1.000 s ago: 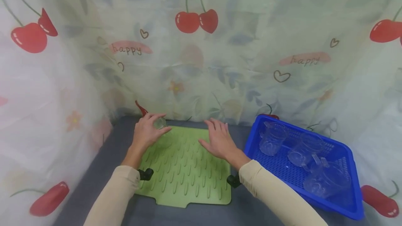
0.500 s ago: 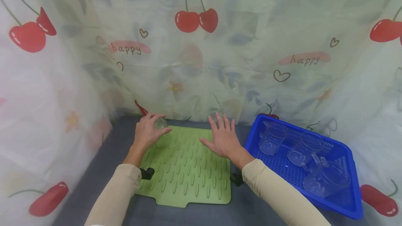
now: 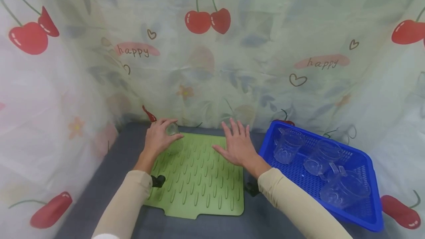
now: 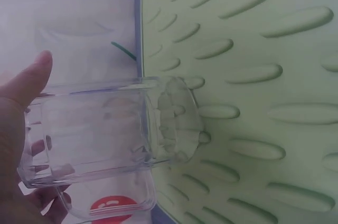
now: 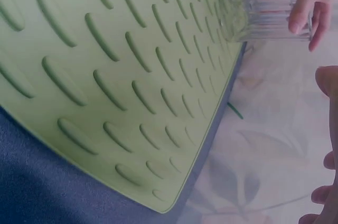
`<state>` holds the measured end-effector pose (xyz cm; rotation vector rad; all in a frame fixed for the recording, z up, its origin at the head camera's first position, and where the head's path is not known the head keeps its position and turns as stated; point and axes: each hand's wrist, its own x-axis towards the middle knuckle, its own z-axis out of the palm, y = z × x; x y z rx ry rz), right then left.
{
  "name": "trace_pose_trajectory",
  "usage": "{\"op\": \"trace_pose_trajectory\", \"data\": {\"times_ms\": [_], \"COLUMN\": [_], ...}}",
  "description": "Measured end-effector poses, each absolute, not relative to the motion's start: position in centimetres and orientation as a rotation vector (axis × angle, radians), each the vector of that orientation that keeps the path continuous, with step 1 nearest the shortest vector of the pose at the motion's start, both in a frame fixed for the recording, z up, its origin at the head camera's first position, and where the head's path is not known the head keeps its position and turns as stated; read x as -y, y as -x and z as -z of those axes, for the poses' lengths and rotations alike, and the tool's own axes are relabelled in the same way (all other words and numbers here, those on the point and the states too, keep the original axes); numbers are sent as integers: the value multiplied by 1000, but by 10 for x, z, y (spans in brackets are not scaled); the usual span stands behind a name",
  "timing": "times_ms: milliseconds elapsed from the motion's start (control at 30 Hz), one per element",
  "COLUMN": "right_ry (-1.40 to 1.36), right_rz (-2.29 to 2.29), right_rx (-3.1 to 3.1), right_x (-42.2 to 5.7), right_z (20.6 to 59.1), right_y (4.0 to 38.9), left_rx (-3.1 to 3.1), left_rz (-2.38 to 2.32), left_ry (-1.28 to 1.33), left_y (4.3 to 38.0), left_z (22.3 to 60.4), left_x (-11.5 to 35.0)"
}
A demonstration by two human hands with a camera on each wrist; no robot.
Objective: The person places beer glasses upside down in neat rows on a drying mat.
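The left hand (image 3: 157,137) has its thumb and fingers round the top end of a clear mug (image 3: 174,146), over the far left corner of the green mat (image 3: 199,194). The mug stands about upright, base down at the mat's raised ribs; I can't make out whether it bears on them. Its handle sits on the finger side of the grip. Across from it, the right hand (image 3: 238,145) hangs above the mat's far right part, fingers spread and thumb out toward the mug, holding nothing. Black gear (image 3: 158,181) shows at the left wrist, just past a beige sleeve (image 3: 123,202). Off to the right, a blue basket (image 3: 378,202) carries three more clear mugs (image 3: 289,146), tipped at various angles. Mat and basket lie on a dark grey surface (image 3: 152,228), with a cherry-print curtain (image 3: 259,47) behind.
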<state>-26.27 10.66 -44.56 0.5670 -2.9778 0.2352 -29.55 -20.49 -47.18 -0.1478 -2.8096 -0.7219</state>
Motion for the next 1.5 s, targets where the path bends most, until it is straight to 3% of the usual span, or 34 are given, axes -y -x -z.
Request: {"op": "trace_pose_trajectory", "data": {"times_ms": [667,1000,1500], "right_ry": [-509,-439,-343], "right_rz": [-252,-269,-310], "right_rx": [2990,3002,3020], "right_x": [-123,-139,-176], "right_z": [445,441,441], "right_y": [266,273,276], "left_rx": [2845,2855,2972], "left_rz": [915,1151,1127], "left_ry": [17,-29,-127], "left_y": [299,295,286], "left_z": [476,492,518], "left_x": [216,231,251]}}
